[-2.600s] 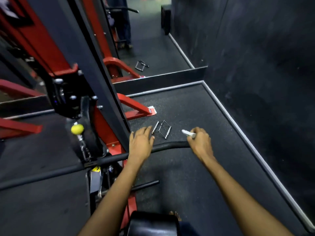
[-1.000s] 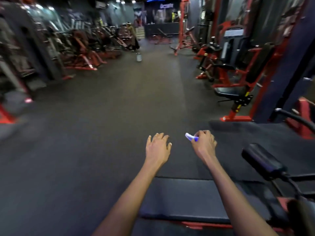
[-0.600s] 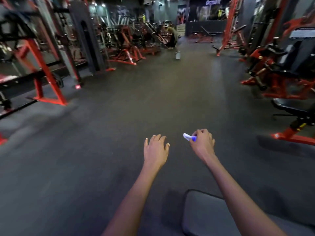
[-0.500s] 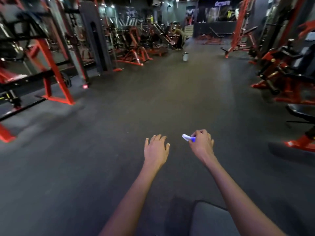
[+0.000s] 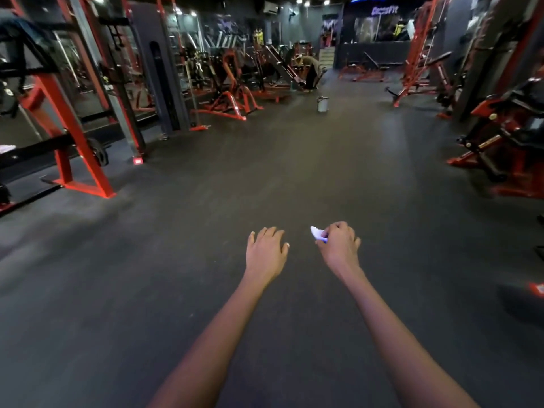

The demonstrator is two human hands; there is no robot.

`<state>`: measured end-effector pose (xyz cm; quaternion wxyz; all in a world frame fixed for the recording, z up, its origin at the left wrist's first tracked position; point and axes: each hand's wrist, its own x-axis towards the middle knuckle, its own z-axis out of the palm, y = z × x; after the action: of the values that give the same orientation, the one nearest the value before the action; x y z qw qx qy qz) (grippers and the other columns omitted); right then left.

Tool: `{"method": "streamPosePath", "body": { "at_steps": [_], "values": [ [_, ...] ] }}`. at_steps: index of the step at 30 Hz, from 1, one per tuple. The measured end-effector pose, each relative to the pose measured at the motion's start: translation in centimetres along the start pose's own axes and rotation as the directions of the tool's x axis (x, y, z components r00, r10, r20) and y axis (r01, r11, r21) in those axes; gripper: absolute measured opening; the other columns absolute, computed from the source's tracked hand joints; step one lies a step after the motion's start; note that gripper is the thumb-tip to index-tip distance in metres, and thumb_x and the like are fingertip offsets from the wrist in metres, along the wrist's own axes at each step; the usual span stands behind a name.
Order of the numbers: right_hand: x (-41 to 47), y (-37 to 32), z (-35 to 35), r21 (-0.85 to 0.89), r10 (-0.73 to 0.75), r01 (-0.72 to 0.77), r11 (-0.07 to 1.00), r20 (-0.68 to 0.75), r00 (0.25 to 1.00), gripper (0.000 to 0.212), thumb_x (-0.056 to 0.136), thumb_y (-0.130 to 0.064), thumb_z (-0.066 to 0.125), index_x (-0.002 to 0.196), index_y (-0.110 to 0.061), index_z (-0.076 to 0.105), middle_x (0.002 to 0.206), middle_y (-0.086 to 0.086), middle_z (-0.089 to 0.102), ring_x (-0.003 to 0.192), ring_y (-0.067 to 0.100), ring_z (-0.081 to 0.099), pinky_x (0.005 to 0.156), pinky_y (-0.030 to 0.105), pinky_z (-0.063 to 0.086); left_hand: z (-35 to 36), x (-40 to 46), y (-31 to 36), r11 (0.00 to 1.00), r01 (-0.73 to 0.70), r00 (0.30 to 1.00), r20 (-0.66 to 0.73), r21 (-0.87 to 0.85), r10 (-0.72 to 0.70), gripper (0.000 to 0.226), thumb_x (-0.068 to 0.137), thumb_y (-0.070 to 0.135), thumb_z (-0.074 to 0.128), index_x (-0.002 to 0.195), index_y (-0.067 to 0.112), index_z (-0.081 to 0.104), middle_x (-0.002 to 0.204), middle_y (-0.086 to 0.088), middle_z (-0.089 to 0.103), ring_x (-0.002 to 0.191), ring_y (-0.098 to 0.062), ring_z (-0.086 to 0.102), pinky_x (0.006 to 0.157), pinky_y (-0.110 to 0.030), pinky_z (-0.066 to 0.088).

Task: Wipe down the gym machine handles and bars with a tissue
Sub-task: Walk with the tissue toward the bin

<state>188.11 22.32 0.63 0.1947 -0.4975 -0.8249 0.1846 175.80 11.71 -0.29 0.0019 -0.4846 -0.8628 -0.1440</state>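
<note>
**Bar left behind, open floor ahead**

The bar both hands gripped earlier is gone from view, and so is the padded seat seen half a second ago. Both arms now reach out over bare floor [image 5: 206, 260]. The left hand [image 5: 266, 250] hangs relaxed, holding nothing. The right hand [image 5: 340, 245] still pinches the tissue [image 5: 317, 232] at its fingertips. Red machines [image 5: 223, 95] line both sides.

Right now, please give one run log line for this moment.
left hand: open, empty | right hand: pinches tissue | contact: none, over floor
</note>
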Motion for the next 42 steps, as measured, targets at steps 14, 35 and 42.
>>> {"method": "streamPosePath", "body": {
  "at_steps": [14,35,42],
  "values": [
    [38.7,1.1,4.9,0.018,0.095,-0.094,0.995,-0.088,0.992,0.048,0.095,-0.047,0.046,0.076,-0.01,0.071,0.121,0.006,0.051,0.121,0.025,0.04,0.101,0.041,0.026,5.4,42.2,1.7,0.984,-0.161,0.987,0.0,-0.075,0.161,0.042,0.101,0.033,0.042,0.141,0.021,0.045,0.15,0.003,0.04,0.142,-0.016,0.029,0.117,-0.04,0.014],
    [99.9,18.9,3.2,0.008,0.08,-0.08,0.997,-0.147,0.986,0.032,0.092,-0.037,0.054,0.082,-0.011,0.07,0.116,0.004,0.053,0.12,0.023,0.042,0.1,0.041,0.028,19.2,100.0,22.0,0.978,-0.169,0.986,-0.014,-0.126,0.168,0.042,0.101,0.035,0.042,0.141,0.024,0.046,0.151,0.005,0.039,0.144,-0.014,0.027,0.118,-0.039,0.011],
    [120.7,24.4,4.8,-0.013,0.064,-0.067,0.998,-0.152,0.986,0.04,0.093,-0.043,0.051,0.081,-0.011,0.072,0.117,0.003,0.052,0.12,0.024,0.042,0.1,0.041,0.028,25.0,119.8,27.2,0.979,-0.126,0.992,-0.009,-0.162,0.126,0.043,0.102,0.036,0.041,0.143,0.024,0.044,0.152,0.004,0.038,0.145,-0.015,0.025,0.119,-0.039,0.011]
  ]
}}
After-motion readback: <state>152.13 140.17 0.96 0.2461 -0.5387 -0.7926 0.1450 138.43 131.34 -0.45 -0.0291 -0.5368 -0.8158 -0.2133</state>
